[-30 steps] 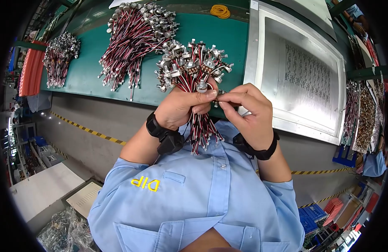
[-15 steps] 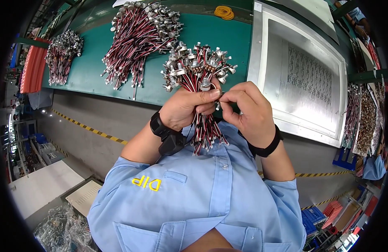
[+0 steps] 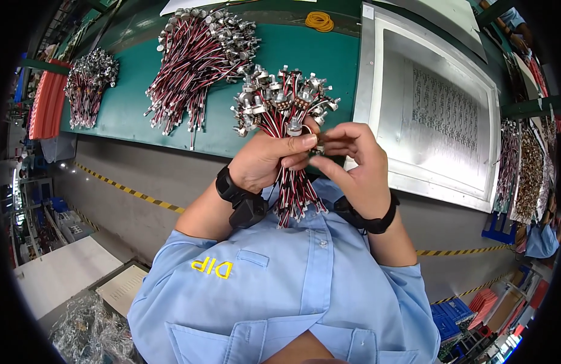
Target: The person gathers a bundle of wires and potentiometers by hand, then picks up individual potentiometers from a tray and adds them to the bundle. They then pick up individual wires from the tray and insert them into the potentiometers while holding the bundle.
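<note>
In front of my chest, my left hand (image 3: 265, 156) is closed around a thick bundle of wired potentiometers (image 3: 283, 103). Their silvery metal bodies and shafts fan out above the fist. Red, black and white wires (image 3: 297, 193) hang below it, ending in small white connectors. One potentiometer (image 3: 294, 127) stands upright just above my left thumb. To the right of the bundle is my right hand (image 3: 360, 167), its thumb apart from the bent fingers. Those fingertips are close beside a small part (image 3: 318, 147) at the bundle's edge; whether they touch it is unclear.
A large pile of similar wired potentiometers (image 3: 192, 73) lies on the green tabletop (image 3: 304, 51), with a smaller pile (image 3: 91, 88) farther left. At the right lies a metal-framed panel (image 3: 435, 115). A yellow coil (image 3: 320, 22) sits at the back; pinkish-red trays (image 3: 47, 106) stand far left.
My right thumb has moved away from the fingers, opening the pinch beside the bundle. My left hand keeps its hold, and the view has shifted slightly.
</note>
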Available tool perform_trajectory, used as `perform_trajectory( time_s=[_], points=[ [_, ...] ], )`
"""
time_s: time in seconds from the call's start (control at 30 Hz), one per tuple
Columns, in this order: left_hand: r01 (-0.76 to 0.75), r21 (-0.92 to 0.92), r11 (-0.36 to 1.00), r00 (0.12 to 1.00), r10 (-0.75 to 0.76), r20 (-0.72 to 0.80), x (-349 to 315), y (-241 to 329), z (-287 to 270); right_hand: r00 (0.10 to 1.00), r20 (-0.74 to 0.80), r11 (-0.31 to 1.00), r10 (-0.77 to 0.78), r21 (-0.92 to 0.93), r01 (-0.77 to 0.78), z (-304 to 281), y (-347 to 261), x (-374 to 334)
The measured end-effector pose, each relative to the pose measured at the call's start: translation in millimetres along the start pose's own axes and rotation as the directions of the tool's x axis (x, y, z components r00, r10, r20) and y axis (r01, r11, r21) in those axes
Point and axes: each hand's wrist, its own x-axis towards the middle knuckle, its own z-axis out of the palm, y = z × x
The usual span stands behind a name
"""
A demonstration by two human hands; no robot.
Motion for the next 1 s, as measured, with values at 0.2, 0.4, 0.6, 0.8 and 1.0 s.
perform_trajectory(
  time_s=[0.2, 0.4, 0.6, 0.8, 1.0],
  points=[
    [-0.015, -0.101, 0.995, 0.995, 0.005, -0.102, -2, 9, 3, 0.983, 0.182, 0.978, -0.01, -0.205, 0.048, -32, 0, -3],
    [0.075, -0.2, 0.977, 0.993, -0.055, 0.101, -3, 9, -2, 0.885, 0.451, 0.962, 0.114, -0.271, 0.014, -52, 4, -4],
    [0.142, -0.095, 0.985, 0.971, -0.119, 0.208, -2, 8, -4, 0.999, 0.029, 0.983, 0.032, -0.181, -0.026, -46, -16, 25],
    [0.149, -0.042, 0.988, 0.979, -0.141, 0.146, -9, 11, 7, 0.908, 0.246, 0.868, -0.339, -0.291, 0.403, -47, -11, 45],
    [0.089, -0.015, 0.996, 0.993, -0.09, -0.08, -5, 13, 7, 0.95, 0.247, 0.972, 0.193, 0.085, -0.22, -51, -2, 22]
  ],
)
